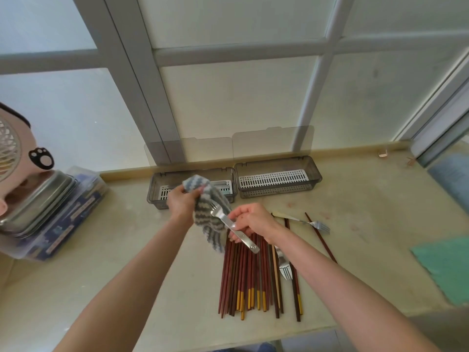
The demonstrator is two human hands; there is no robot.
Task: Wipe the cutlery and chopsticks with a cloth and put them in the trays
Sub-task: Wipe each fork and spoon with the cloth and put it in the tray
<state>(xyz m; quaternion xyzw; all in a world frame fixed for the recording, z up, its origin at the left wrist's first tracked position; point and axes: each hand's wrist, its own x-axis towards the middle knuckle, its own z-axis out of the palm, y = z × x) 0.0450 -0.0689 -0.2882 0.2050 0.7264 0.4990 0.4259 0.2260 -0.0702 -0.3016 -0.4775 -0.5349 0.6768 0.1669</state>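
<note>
Fork [225, 221] is being held over the table [127, 250], tines lying against the cloth [210, 217]. Left grip [181, 201] is clutching the cloth bunched, so its loose end is hanging behind the tines. Right grip [253, 219] is pinching the handle, leaving the tines exposed for wiping. Chopsticks [253, 275] are lying beneath it; trays [279, 193] are standing beyond both grips.

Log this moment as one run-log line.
step: wiping fork | left hand: grips cloth | right hand: holds fork handle, tines at cloth | chopsticks: piled on counter | left tray, right tray: lids up
</note>
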